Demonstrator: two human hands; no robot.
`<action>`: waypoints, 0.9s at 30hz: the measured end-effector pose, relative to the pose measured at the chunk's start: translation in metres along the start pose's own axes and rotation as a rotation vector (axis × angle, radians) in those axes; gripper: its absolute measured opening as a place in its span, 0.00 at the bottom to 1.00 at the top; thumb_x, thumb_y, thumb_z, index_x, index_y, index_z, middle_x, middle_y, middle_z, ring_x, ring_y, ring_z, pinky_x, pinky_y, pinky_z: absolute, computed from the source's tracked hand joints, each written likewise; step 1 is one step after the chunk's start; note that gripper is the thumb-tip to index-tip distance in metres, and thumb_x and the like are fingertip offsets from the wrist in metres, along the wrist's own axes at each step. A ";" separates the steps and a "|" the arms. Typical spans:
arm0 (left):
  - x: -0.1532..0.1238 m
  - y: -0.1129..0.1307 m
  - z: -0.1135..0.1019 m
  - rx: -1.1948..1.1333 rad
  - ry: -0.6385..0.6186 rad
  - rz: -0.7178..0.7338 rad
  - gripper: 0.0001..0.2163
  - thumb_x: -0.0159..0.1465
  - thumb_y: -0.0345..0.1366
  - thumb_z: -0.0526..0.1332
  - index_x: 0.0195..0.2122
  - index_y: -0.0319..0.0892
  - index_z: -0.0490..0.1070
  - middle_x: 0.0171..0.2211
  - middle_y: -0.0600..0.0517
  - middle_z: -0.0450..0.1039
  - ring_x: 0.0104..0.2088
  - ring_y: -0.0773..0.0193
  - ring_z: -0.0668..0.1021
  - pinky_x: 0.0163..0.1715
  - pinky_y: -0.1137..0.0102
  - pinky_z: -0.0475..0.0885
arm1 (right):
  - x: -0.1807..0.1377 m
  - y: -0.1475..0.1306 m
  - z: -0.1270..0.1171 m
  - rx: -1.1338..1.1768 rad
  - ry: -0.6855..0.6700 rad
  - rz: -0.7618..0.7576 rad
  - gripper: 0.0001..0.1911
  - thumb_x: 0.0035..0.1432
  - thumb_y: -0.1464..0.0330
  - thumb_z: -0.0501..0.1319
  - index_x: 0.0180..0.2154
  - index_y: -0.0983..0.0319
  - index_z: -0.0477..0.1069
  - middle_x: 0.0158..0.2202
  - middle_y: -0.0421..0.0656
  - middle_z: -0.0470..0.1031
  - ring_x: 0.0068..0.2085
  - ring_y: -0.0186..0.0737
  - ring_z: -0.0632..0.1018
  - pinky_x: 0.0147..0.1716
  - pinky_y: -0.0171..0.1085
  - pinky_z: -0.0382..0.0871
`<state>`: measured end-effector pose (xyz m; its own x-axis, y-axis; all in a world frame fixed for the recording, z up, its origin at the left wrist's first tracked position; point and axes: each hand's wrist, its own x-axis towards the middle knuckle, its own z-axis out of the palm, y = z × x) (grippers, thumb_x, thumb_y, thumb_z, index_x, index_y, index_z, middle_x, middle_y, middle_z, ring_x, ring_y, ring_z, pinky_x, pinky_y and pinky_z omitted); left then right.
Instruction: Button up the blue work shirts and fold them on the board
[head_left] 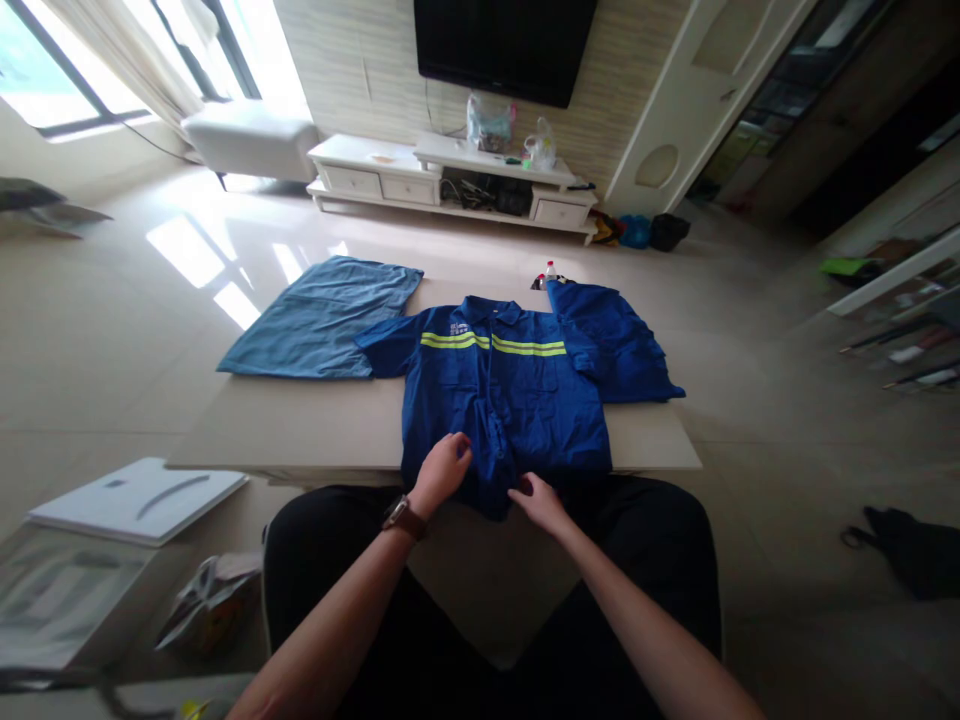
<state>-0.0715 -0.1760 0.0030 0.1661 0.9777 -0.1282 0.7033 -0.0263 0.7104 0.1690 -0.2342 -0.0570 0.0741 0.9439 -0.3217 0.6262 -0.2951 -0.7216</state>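
A dark blue work shirt (517, 390) with yellow reflective stripes lies flat, front up, on a low beige table (300, 430); its hem hangs over the near edge. My left hand (442, 470), a brown watch on its wrist, is closed on the shirt's front near the hem, left of the button line. Just right of that line, my right hand (536, 498) pinches the hem. A lighter blue garment (322, 320) lies flat on the table's left part. Another dark blue piece (615, 345) lies at the right under the shirt's sleeve.
A small bottle (550, 270) stands at the table's far edge. A white TV stand (450, 180) with bags on it is behind, a black TV above. White boards (135, 498) lie on the floor at the left. My black-trousered legs are under the table's near edge.
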 end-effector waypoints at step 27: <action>-0.060 -0.021 0.085 -0.218 -0.012 -0.210 0.08 0.61 0.26 0.59 0.40 0.40 0.73 0.35 0.50 0.75 0.36 0.64 0.76 0.40 0.71 0.68 | -0.021 -0.034 0.026 -0.322 0.201 -0.084 0.20 0.65 0.64 0.62 0.56 0.64 0.68 0.52 0.52 0.76 0.51 0.47 0.78 0.50 0.40 0.71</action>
<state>-0.0375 -0.2515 -0.0636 0.0412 0.9545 -0.2953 0.5584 0.2230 0.7990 0.1264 -0.2478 -0.0416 0.1424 0.9825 -0.1200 0.8460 -0.1837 -0.5004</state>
